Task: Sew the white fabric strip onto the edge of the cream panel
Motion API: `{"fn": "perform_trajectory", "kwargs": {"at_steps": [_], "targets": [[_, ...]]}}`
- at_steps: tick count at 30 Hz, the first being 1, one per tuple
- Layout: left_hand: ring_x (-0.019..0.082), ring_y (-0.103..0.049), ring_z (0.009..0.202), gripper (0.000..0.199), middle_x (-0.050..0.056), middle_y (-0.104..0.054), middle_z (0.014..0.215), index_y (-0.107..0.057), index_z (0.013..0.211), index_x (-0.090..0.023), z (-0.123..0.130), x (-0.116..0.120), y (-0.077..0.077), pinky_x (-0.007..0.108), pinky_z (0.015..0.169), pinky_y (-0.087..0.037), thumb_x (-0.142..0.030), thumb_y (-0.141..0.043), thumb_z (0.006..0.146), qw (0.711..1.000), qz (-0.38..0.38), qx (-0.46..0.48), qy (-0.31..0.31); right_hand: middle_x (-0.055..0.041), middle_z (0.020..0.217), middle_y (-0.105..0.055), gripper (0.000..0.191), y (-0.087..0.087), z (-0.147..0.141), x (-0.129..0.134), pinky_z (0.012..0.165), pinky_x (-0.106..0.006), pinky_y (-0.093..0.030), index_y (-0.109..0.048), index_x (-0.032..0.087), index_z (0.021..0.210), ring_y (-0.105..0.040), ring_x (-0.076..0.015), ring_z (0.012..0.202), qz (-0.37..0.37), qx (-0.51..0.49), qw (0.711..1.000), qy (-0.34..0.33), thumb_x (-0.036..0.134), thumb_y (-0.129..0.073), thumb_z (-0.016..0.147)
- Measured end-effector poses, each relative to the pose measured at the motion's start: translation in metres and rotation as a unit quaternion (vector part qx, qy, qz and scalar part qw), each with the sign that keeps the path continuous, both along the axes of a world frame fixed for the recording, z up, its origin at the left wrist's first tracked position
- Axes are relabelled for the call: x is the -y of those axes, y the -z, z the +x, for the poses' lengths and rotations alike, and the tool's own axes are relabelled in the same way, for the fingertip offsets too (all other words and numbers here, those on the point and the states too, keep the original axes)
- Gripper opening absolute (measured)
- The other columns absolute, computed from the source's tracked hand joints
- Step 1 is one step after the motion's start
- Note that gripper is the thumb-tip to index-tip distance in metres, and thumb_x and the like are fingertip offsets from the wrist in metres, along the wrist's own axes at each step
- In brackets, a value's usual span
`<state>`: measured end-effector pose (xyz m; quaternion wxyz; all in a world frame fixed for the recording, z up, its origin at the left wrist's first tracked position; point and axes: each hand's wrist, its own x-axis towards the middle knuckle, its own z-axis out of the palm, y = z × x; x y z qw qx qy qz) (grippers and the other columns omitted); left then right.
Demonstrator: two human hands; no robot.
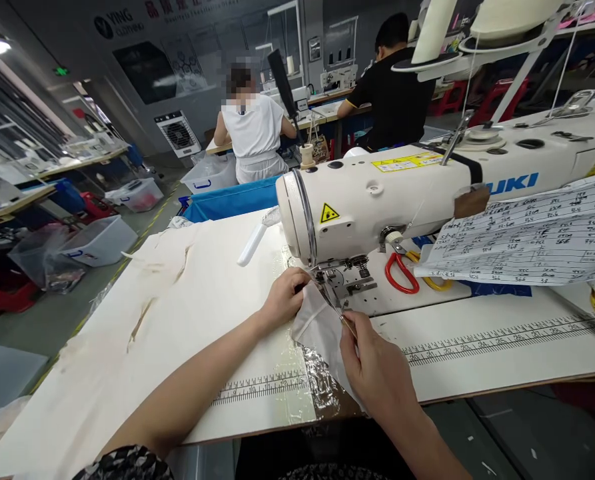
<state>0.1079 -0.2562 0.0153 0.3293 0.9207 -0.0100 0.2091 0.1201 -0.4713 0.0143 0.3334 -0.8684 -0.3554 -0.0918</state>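
My left hand [288,293] pinches the edge of a white fabric piece [322,330] just left of the needle area of the sewing machine [357,207]. In my right hand [374,363] is a slim metal tool that looks like tweezers [346,321], its tip pointing up and left toward the presser foot [327,273]. The fabric hangs between both hands, over a strip of shiny clear tape [324,383] at the table's front. My fingers partly hide the fabric's upper edge, and the tool's tip is hard to make out.
Red-handled scissors [402,275] lie under the machine arm, beside a handwritten sheet [522,233]. A white-handled tool [252,244] and cream fabric scraps [140,323] lie on the white table [217,280]. Ruler markings run along its front. Two people sit at machines beyond.
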Motion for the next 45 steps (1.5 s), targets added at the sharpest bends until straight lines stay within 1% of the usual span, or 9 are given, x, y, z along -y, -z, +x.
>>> {"fn": "perform_trajectory", "kwargs": {"at_steps": [3, 7, 13, 18, 24, 32, 39, 45], "targets": [[0.019, -0.063, 0.086, 0.020, 0.006, -0.067, 0.091, -0.065, 0.080, -0.019, 0.000, 0.000, -0.001, 0.034, 0.079, -0.053, -0.026, -0.051, 0.092, 1.000, -0.017, -0.002, 0.004, -0.0104, 0.090, -0.077, 0.034, 0.004, 0.002, -0.004, 0.048, -0.029, -0.044, -0.065, 0.015, 0.109, -0.071, -0.0232, 0.061, -0.006, 0.029, 0.999, 0.012, 0.026, -0.034, 0.098], [0.020, -0.063, 0.086, 0.022, 0.006, -0.067, 0.090, -0.066, 0.079, -0.020, 0.000, 0.000, -0.002, 0.036, 0.078, -0.053, -0.029, -0.051, 0.093, 1.000, -0.029, -0.005, 0.003, -0.0091, 0.095, -0.078, 0.036, 0.005, 0.005, -0.007, 0.049, -0.029, -0.046, -0.068, 0.019, 0.111, -0.072, -0.0219, 0.065, -0.023, 0.052, 0.998, 0.002, 0.024, -0.034, 0.098], [0.019, -0.063, 0.088, 0.020, 0.006, -0.068, 0.091, -0.066, 0.081, -0.019, 0.001, -0.001, -0.001, 0.034, 0.080, -0.053, -0.027, -0.053, 0.092, 0.999, -0.033, -0.018, -0.001, -0.0102, 0.090, -0.078, 0.032, 0.003, 0.006, -0.010, 0.049, -0.027, -0.044, -0.068, 0.015, 0.111, -0.072, -0.0203, 0.062, -0.041, 0.065, 0.997, 0.014, 0.020, -0.041, 0.096], [0.019, -0.064, 0.089, 0.017, 0.005, -0.069, 0.092, -0.067, 0.081, -0.019, 0.002, -0.001, 0.000, 0.033, 0.080, -0.054, -0.026, -0.055, 0.091, 0.999, -0.038, -0.022, -0.004, -0.0098, 0.090, -0.078, 0.032, 0.003, 0.006, -0.011, 0.048, -0.028, -0.044, -0.068, 0.014, 0.110, -0.072, -0.0207, 0.061, -0.049, 0.075, 0.996, 0.016, 0.018, -0.039, 0.096], [0.019, -0.064, 0.089, 0.017, 0.006, -0.068, 0.092, -0.067, 0.083, -0.019, 0.002, -0.002, 0.000, 0.032, 0.080, -0.053, -0.027, -0.055, 0.092, 0.999, -0.033, -0.015, 0.002, -0.0082, 0.089, -0.078, 0.034, 0.002, 0.005, -0.012, 0.046, -0.027, -0.044, -0.068, 0.012, 0.111, -0.072, -0.0190, 0.060, -0.056, 0.102, 0.993, 0.020, 0.019, -0.037, 0.098], [0.020, -0.062, 0.087, 0.014, 0.006, -0.067, 0.092, -0.062, 0.081, -0.019, 0.002, -0.002, 0.000, 0.034, 0.079, -0.050, -0.030, -0.059, 0.089, 0.999, -0.034, -0.014, 0.014, -0.0076, 0.091, -0.078, 0.031, 0.005, 0.003, -0.012, 0.046, -0.026, -0.045, -0.068, 0.008, 0.112, -0.072, -0.0166, 0.062, -0.046, 0.147, 0.988, 0.027, 0.014, -0.041, 0.099], [0.020, -0.062, 0.088, 0.013, 0.006, -0.068, 0.092, -0.063, 0.080, -0.019, 0.004, -0.003, 0.000, 0.033, 0.079, -0.050, -0.028, -0.058, 0.088, 0.999, -0.036, -0.025, 0.003, -0.0046, 0.087, -0.078, 0.031, 0.004, 0.002, -0.011, 0.050, -0.023, -0.047, -0.068, 0.010, 0.109, -0.073, -0.0147, 0.066, -0.036, 0.155, 0.987, 0.030, 0.014, -0.039, 0.099], [0.020, -0.062, 0.088, 0.012, 0.006, -0.068, 0.092, -0.064, 0.081, -0.018, 0.004, -0.003, 0.000, 0.033, 0.077, -0.050, -0.027, -0.058, 0.088, 0.999, -0.036, -0.022, 0.001, -0.0019, 0.081, -0.077, 0.030, 0.002, 0.003, -0.012, 0.046, -0.025, -0.045, -0.069, 0.011, 0.105, -0.071, -0.0140, 0.061, -0.030, 0.152, 0.987, 0.034, 0.015, -0.040, 0.097]]}}
